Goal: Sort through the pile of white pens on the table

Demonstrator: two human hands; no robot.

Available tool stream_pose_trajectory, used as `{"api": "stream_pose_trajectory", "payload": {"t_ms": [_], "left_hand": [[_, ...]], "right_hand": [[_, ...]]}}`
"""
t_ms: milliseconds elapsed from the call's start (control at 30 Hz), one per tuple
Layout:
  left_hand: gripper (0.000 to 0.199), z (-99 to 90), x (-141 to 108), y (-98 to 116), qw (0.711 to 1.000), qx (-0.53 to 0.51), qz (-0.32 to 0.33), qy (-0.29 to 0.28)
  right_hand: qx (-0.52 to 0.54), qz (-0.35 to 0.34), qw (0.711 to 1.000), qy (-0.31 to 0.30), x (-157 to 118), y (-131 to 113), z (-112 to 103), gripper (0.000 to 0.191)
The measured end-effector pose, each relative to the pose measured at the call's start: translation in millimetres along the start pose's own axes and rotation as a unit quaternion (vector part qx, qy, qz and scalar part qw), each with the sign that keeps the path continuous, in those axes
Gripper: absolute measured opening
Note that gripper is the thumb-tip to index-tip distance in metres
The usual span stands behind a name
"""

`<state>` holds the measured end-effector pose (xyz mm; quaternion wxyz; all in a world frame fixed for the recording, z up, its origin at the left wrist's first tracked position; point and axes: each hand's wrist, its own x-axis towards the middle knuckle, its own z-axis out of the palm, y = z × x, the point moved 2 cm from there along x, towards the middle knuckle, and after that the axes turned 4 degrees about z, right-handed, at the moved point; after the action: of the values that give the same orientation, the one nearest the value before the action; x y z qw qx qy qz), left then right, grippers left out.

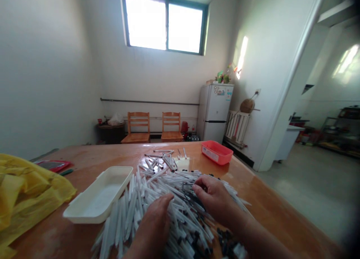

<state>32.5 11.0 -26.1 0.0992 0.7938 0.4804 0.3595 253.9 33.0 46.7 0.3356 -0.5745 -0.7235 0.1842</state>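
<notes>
A: What is on the table?

B: A big heap of thin white pens [165, 202] lies on the wooden table [261, 210], right in front of the person. It spreads to the near edge of the table. Many of the pens have black ends.

A: Where are the hands?

B: The left hand [156, 217] sits on the near part of the heap with its back up. Its fingers go down among the pens, so I can't tell if they hold one. The right hand [210, 195] is on the right side of the heap. Its fingers curl down close together over the pens. It may be pinching a pen, but I can't tell.

A: Are the pens hard to pick up?

B: I think they are light and stiff. They look smooth and round, so they may roll or slip. A thin one might snap if you bend it hard. It looks best to take one by the middle, with a finger and thumb.

A: What else is close by?

B: A white tray [97, 199] sits just left of the heap, and a yellow plastic bag [28, 191] lies further left. A small pale card [181, 163] touches the far end of the heap. A red basket [217, 152] sits further off, to the far right.
</notes>
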Motion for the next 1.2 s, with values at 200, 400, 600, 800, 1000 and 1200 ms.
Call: {"api": "stream_pose_trajectory", "payload": {"t_ms": [200,400,600,800,1000,1200], "left_hand": [[0.061,-3.5,3.6,13.6,0.994,0.064,0.070,-0.052],[0.049,1.5,3.9,11.4,0.987,0.107,0.117,-0.022],[0.040,15.1,-0.6,-5.3,0.984,0.122,0.124,0.049],[0.032,13.7,-1.0,-5.6,0.983,0.122,0.117,0.071],[0.032,5.0,0.2,3.3,0.983,0.131,0.129,0.007],[0.031,0.7,2.9,13.7,0.987,0.126,0.101,0.008]], "right_hand": [[-0.153,0.040,0.985,-0.068,79.4,9.8,29.1,0.022],[-0.209,0.084,0.969,-0.102,167.4,5.6,84.1,0.027],[-0.247,0.126,0.950,-0.144,211.0,-0.3,126.0,0.037],[-0.274,0.155,0.926,-0.207,222.6,9.9,141.3,0.031],[-0.297,0.151,0.915,-0.226,218.1,24.7,131.4,0.032],[-0.312,0.131,0.911,-0.237,203.9,38.3,109.0,0.034]]}}
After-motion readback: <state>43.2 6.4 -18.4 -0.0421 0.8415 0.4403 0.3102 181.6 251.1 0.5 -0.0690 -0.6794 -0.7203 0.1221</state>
